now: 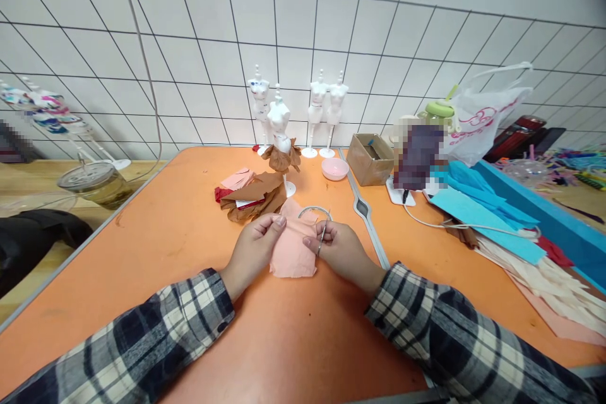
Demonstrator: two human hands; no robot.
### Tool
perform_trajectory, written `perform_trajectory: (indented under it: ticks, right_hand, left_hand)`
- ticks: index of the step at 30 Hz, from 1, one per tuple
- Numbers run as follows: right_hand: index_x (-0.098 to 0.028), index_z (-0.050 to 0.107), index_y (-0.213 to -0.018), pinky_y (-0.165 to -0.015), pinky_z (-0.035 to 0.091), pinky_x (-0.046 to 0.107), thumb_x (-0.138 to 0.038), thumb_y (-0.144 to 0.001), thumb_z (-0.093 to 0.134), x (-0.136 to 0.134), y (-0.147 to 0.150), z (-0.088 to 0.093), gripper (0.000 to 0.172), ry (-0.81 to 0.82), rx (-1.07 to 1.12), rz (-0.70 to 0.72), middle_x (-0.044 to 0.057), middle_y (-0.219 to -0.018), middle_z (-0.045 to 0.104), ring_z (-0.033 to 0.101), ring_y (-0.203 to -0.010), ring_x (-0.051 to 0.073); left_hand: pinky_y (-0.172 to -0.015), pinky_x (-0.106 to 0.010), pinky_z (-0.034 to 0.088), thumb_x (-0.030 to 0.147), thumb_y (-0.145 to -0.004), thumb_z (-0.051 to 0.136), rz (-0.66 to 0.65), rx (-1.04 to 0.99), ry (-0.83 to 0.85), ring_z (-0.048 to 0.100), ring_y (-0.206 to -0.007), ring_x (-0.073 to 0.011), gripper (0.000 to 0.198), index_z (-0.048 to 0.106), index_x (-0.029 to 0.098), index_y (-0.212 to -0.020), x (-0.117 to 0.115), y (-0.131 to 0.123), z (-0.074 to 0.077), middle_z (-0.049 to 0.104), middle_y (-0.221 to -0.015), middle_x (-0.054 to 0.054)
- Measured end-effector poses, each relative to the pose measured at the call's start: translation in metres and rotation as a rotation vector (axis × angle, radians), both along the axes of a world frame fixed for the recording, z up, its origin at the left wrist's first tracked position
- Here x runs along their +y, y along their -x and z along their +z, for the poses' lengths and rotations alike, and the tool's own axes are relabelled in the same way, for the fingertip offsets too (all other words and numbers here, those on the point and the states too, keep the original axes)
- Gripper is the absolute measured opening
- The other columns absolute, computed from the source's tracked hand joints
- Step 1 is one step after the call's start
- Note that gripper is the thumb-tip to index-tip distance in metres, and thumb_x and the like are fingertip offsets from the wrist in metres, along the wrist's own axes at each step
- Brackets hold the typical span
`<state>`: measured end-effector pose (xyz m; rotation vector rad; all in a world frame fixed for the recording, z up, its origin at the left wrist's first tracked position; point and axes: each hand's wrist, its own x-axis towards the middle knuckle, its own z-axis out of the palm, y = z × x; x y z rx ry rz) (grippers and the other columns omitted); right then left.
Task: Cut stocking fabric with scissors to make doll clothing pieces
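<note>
A piece of pink crepe-like paper (292, 259) is stretched between my two hands, hanging over the table. My left hand (253, 252) pinches its left side between thumb and fingers. On the other side, my right hand (345, 252) is closed at the paper's right edge. It also holds a slim, pointed metal tool (324, 232), perhaps tweezers; its exact kind is unclear. Just beyond the paper lies a thin pale ring (315, 209), partly covered. Behind it stands a white mini dress form (278, 118) with a brown ruffled paper skirt (283, 159).
Brown, red and pink paper pieces (255, 196) lie ahead on the left. A pink bowl (334, 169), cardboard box (372, 161) and more dress forms (318, 107) stand at the back. To the right are a phone on a stand (417, 154), a cable and blue sheets (487, 221).
</note>
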<state>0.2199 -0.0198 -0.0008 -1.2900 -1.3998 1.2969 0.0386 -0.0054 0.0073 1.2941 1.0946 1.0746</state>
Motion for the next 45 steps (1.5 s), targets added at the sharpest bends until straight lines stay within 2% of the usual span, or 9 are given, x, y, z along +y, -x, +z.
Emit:
perform_trajectory:
  ticks: [4, 8, 12, 17, 21, 28, 31, 36, 45]
  right_hand:
    - [-0.019, 0.048, -0.071, -0.054, 0.037, 0.023, -0.042, -0.065, 0.066, 0.000, -0.001, 0.002, 0.029, 0.012, -0.005, -0.008, -0.005, -0.061, 0.050, 0.047, -0.056, 0.010]
    - [-0.020, 0.042, -0.066, -0.051, 0.032, 0.022, -0.040, -0.067, 0.067, 0.000, -0.003, 0.001, 0.032, -0.021, -0.024, -0.011, -0.007, -0.057, 0.046, 0.042, -0.053, 0.008]
    - [-0.020, 0.043, -0.066, -0.050, 0.037, 0.022, -0.043, -0.066, 0.070, -0.001, -0.001, 0.003, 0.035, 0.002, 0.017, -0.020, -0.005, -0.057, 0.049, 0.047, -0.053, 0.010]
    - [-0.020, 0.049, -0.074, -0.053, 0.046, 0.026, -0.049, -0.065, 0.073, 0.000, -0.003, 0.008, 0.039, 0.013, 0.132, -0.117, -0.003, -0.061, 0.056, 0.053, -0.053, 0.012]
    - [-0.019, 0.052, -0.073, -0.056, 0.046, 0.026, -0.050, -0.066, 0.074, 0.002, -0.005, 0.004, 0.039, -0.081, 0.144, -0.167, -0.001, -0.063, 0.060, 0.056, -0.056, 0.012]
    - [-0.016, 0.057, -0.086, -0.059, 0.051, 0.025, -0.056, -0.069, 0.073, 0.001, -0.010, 0.010, 0.046, -0.085, 0.219, -0.160, 0.004, -0.077, 0.067, 0.061, -0.063, 0.013]
    - [-0.016, 0.059, -0.101, -0.057, 0.051, 0.023, -0.064, -0.078, 0.061, -0.003, -0.017, 0.018, 0.054, -0.007, 0.282, 0.041, 0.010, -0.093, 0.070, 0.065, -0.072, 0.015]
    - [-0.014, 0.060, -0.099, -0.050, 0.048, 0.019, -0.066, -0.076, 0.062, -0.013, -0.012, 0.018, 0.057, 0.316, 0.256, 0.726, 0.012, -0.090, 0.072, 0.067, -0.070, 0.016]
    - [-0.014, 0.060, -0.110, -0.055, 0.049, 0.019, -0.067, -0.076, 0.062, -0.022, 0.001, 0.014, 0.063, 0.339, 0.356, 0.835, 0.014, -0.099, 0.071, 0.067, -0.075, 0.016]
  left_hand:
    - [-0.068, -0.027, 0.048, 0.060, -0.088, 0.051, -0.055, -0.052, -0.029, 0.060, -0.075, -0.0183, 0.048, 0.067, 0.015, -0.091, 0.005, 0.005, -0.008, 0.070, -0.086, -0.005]
    - [-0.080, -0.032, 0.050, 0.056, -0.076, 0.070, -0.207, -0.172, -0.015, 0.063, -0.097, -0.0254, 0.059, 0.061, 0.016, -0.119, 0.004, 0.005, -0.010, 0.069, -0.110, -0.012]
    - [-0.088, -0.035, 0.049, 0.040, -0.075, 0.076, -0.396, -0.172, 0.128, 0.065, -0.100, -0.0255, 0.049, 0.065, 0.015, -0.116, -0.001, 0.000, -0.007, 0.070, -0.111, -0.012]
    - [-0.067, -0.026, 0.050, 0.034, -0.075, 0.077, -0.383, -0.082, 0.132, 0.065, -0.075, -0.0178, 0.035, 0.070, 0.015, -0.103, 0.000, 0.001, -0.003, 0.073, -0.087, -0.006]
    - [-0.038, -0.018, 0.031, 0.040, -0.077, 0.073, -0.460, 0.018, 0.148, 0.043, -0.042, -0.0075, 0.033, 0.070, 0.015, -0.098, 0.002, 0.006, -0.002, 0.061, -0.059, 0.001]
    - [-0.045, -0.019, 0.043, 0.031, -0.070, 0.079, -0.479, -0.151, 0.286, 0.057, -0.056, -0.0117, 0.033, 0.071, 0.015, -0.098, 0.001, 0.007, -0.005, 0.069, -0.074, -0.005]
    - [-0.048, -0.016, 0.046, 0.020, -0.072, 0.077, -0.284, -0.448, 0.380, 0.057, -0.055, -0.0088, 0.012, 0.072, 0.013, -0.081, 0.010, 0.012, -0.004, 0.069, -0.070, -0.003]
    - [-0.064, -0.021, 0.055, 0.007, -0.072, 0.066, -0.100, -0.689, 0.541, 0.067, -0.076, -0.0159, 0.012, 0.071, 0.012, -0.082, 0.021, 0.020, 0.003, 0.072, -0.084, -0.008]
    - [-0.082, -0.032, 0.054, 0.013, -0.073, 0.069, -0.294, -0.701, 0.639, 0.067, -0.076, -0.0175, 0.016, 0.069, 0.014, -0.089, 0.009, 0.009, 0.000, 0.071, -0.080, -0.006]
